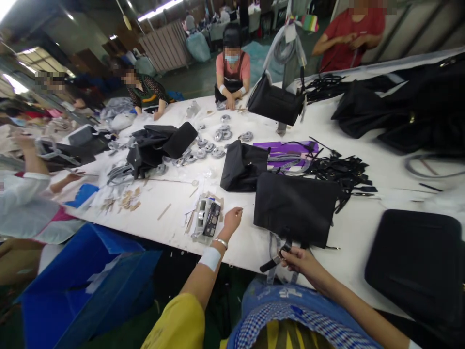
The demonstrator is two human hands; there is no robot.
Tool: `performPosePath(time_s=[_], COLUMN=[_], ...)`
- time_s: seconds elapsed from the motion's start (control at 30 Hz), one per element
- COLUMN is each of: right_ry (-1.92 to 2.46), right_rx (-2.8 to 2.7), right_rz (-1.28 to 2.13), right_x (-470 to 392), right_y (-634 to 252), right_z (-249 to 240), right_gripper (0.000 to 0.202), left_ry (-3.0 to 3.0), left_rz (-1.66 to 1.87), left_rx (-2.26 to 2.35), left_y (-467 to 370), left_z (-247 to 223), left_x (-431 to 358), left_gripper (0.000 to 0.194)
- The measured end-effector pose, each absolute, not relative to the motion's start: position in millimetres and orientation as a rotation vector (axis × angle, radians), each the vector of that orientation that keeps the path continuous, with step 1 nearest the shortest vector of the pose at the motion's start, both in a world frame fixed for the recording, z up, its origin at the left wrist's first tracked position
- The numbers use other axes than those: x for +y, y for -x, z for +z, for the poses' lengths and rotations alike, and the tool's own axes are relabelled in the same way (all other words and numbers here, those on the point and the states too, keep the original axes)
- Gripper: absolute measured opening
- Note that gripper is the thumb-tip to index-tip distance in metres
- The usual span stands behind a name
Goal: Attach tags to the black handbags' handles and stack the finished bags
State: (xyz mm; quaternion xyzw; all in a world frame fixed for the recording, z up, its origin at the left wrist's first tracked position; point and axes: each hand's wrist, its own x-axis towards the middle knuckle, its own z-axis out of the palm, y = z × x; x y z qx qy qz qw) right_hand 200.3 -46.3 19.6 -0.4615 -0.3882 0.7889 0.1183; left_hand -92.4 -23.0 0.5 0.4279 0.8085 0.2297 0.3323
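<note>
Head view: blue bin sits below bench, maybe to catch scraps. Small black box lies just beside left hand, likely for easy reach. Left fingers curl above bench; cannot tell if they pinch something. Black strap at bench edge, gripped by right hand, perhaps to keep it up. Black bag lies just past it, flat, so likely steady.

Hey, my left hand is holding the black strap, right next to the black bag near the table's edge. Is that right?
Not quite: the head view shows your right hand, not your left hand, holding the black strap next to the black bag near the table's edge.
</note>
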Motion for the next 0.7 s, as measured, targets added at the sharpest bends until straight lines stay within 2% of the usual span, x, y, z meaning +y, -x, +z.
performPosePath(time_s=[0.23,0.37,0.47,0.57,0.7], right_ry=[1.437,1.36,1.331,1.358,1.338], right_rx=[-1.104,-1.147,-1.315,-1.397,-1.288], right_rz=[2.189,2.175,2.144,2.109,2.098], right_x=[-60.2,-60.3,-55.5,-48.2,-41.1], right_y=[-217.2,-225.4,-227.5,-224.5,-212.4], right_z=[31.9,33.6,30.8,29.9,37.2], right_gripper=[0.036,0.038,0.037,0.035,0.039], left_ry=[-1.171,-1.148,-1.14,-1.097,-0.707], left_rz=[0.563,0.557,0.611,0.699,1.003], left_rx=[2.203,2.155,2.08,1.964,1.639], left_y=[117.3,118.7,114.8,100.8,71.6], left_z=[-34.9,-40.5,-30.1,-12.9,7.3], left_x=[33.7,34.7,22.3,-7.3,-58.2], left_gripper=[0.041,0.023,0.018,0.024,0.038])
